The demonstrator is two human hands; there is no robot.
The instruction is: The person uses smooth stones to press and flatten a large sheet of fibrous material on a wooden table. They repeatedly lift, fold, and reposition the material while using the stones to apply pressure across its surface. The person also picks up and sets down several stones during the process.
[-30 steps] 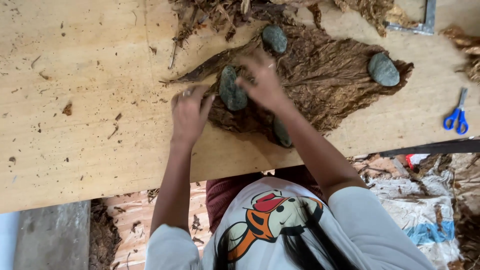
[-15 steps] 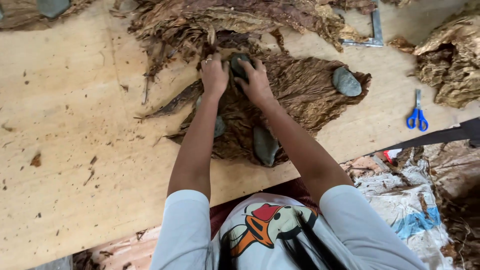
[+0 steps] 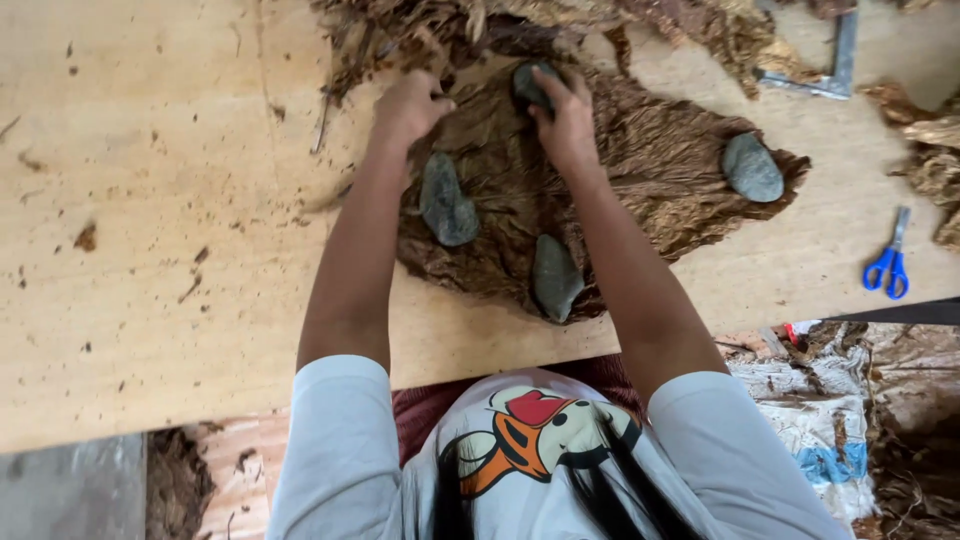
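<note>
Seen from above, a person leaned over a plywood table (image 3: 150,200) where a flattened stack of brown dried leaves (image 3: 650,170) lay. The right hand (image 3: 565,120) gripped a grey stone (image 3: 530,82) at the stack's far edge, while the left hand (image 3: 410,105), apart from it, was curled against the leaves. Three more stones (image 3: 447,200) already sat as weights on the stack; a loose leaf heap (image 3: 450,30) beyond looked unsorted, and blue scissors (image 3: 887,268) lay well apart.

The right hand (image 3: 565,120) grips a grey stone (image 3: 530,82) on the spread brown leaf (image 3: 650,170); the left hand (image 3: 408,105) presses the leaf's far edge on the tabletop (image 3: 150,200).
</note>
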